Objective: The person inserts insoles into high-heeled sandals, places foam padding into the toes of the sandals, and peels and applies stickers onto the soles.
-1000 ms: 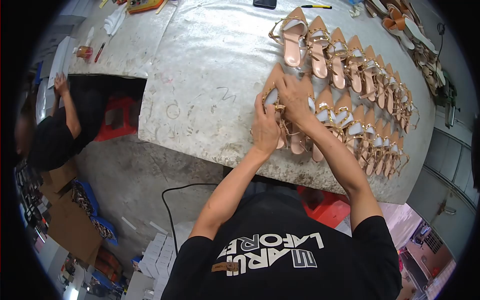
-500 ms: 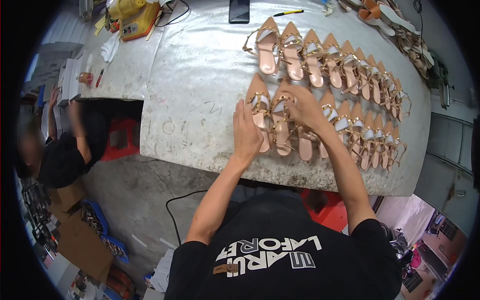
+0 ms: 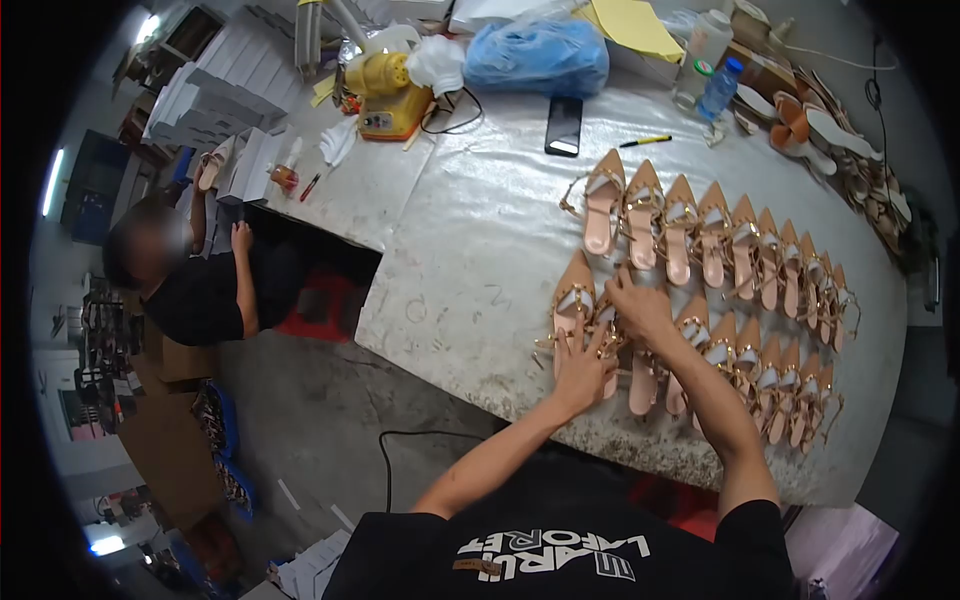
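Observation:
Two rows of tan pointed shoes with gold-studded straps lie on the metal-topped table (image 3: 450, 330), toes pointing away from me. The back row starts with a shoe (image 3: 601, 215) at its left end. My left hand (image 3: 582, 372) rests, fingers apart, over the first two shoes of the front row, near the leftmost one (image 3: 577, 285). My right hand (image 3: 640, 308) is bent over the toe and strap of the second front-row shoe; its fingertips are partly hidden, so what they grip is unclear.
A phone (image 3: 563, 127), a pen (image 3: 646, 141), a blue plastic-wrapped bundle (image 3: 537, 58) and a yellow machine (image 3: 388, 95) are at the back. Bottles (image 3: 720, 90) and more shoes (image 3: 800, 130) lie back right. Another person (image 3: 205, 290) at the left holds a shoe (image 3: 213, 165).
The view has tilted up, showing more of the table's back. My left hand has moved from beside the leftmost front shoe onto the first two. The other person now holds up a shoe.

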`<action>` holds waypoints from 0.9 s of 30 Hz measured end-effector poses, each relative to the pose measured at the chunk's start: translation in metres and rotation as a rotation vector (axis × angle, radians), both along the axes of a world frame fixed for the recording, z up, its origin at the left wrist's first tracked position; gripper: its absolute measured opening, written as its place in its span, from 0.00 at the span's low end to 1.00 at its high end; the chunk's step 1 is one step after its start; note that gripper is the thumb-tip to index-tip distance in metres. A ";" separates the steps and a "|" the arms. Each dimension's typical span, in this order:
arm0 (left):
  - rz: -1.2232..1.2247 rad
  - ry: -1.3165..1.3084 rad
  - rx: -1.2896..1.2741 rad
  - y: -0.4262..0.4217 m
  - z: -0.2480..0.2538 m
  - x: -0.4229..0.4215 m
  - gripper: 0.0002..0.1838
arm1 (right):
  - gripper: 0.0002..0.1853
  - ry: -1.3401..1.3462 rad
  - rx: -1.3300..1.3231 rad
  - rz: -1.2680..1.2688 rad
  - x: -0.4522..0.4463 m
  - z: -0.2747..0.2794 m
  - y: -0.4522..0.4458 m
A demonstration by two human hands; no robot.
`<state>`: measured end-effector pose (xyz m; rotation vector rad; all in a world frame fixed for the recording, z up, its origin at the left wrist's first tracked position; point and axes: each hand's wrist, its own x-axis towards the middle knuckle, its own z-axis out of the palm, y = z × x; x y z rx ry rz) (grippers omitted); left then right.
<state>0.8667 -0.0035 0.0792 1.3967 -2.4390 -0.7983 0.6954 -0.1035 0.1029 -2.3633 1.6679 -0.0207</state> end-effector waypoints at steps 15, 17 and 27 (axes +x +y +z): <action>0.442 0.383 -0.128 -0.047 0.064 0.107 0.18 | 0.32 -0.301 -0.123 -0.110 -0.018 0.008 0.028; 0.756 0.358 -0.008 -0.055 0.032 0.184 0.12 | 0.27 -0.410 -0.194 -0.190 -0.012 0.023 0.044; 1.045 0.392 1.489 0.281 -0.065 0.354 0.37 | 0.10 -0.859 -0.222 -0.497 0.009 0.053 0.073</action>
